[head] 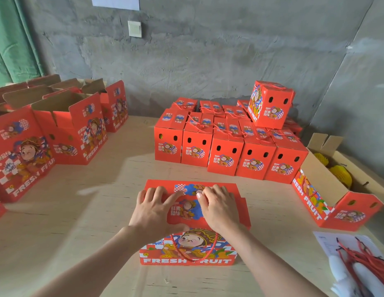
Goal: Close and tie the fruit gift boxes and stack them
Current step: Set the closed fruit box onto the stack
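Near the bench's (79,221) front edge, the gift box (186,250) lies under the left hand (154,209) and right hand (218,209), fingers (172,197) spread flat on its flaps (188,211), gripping nothing. At the right edge, an open box (322,174) holds netted fruit (342,175).

Body in view is two arms only. Left hand (154,209) and right hand (218,207), both over the gift box (188,249), are bare. Left forearm (94,258), left of the box, and right forearm (279,260), right of the box, are also bare down to where the frame cuts them. Both forearms are slim with narrow wrists. One nail (198,195) on the right hand, over the box top, is trimmed short, pale and glossy. Other nails are too blurred to read.
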A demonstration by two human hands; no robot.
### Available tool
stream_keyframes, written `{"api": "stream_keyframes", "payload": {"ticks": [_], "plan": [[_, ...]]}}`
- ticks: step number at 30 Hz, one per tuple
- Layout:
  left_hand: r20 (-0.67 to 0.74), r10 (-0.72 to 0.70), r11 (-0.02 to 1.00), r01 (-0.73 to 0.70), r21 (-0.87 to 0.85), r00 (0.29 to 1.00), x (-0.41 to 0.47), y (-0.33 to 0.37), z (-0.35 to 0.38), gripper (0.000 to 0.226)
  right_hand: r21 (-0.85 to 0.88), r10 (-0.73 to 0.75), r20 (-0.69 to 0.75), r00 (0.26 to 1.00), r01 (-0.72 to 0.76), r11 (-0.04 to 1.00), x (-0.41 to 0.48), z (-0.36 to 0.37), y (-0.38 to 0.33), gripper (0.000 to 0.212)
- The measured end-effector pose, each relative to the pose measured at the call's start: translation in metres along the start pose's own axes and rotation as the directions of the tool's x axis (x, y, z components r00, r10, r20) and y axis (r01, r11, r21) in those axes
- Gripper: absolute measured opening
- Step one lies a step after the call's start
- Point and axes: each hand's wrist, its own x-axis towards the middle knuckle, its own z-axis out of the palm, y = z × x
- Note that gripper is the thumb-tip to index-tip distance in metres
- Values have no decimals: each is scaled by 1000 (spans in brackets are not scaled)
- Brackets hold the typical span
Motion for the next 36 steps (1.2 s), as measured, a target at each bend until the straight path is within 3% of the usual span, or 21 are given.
{"api": "stream_keyframes", "payload": {"ticks": [4,8,16,23,27,30,33,36], "plan": [[39,28,999,-29,17,999,4,1,-3,113,-15,-74,32,997,75,997,-1,0,2,34],[-102,92,996,-92,5,990,2,2,-2,105,36,-130,44,991,128,991,0,2,-2,32],[-323,189,982,-167,94,927,0,1,1,97,102,-112,-138,984,127,987,-3,2,-8,17],[-342,192,981,-165,106,920,2,0,1,98,64,-101,-190,976,115,991,-2,3,-11,16],[-217,91,995,-83,47,972,1,4,-6,107,37,-81,-159,984,88,995,-3,4,-10,25],[-117,-33,962,0,-272,993,4,-8,-9,106,36,-83,-157,984,90,995,-3,4,-9,26],[-94,-246,813,153,-561,965,9,-29,-15,59,53,-79,-123,989,86,995,-3,4,-6,29],[3,-540,632,407,-660,842,15,-39,-11,32,68,-90,-74,993,95,993,-1,4,-3,32]]}}
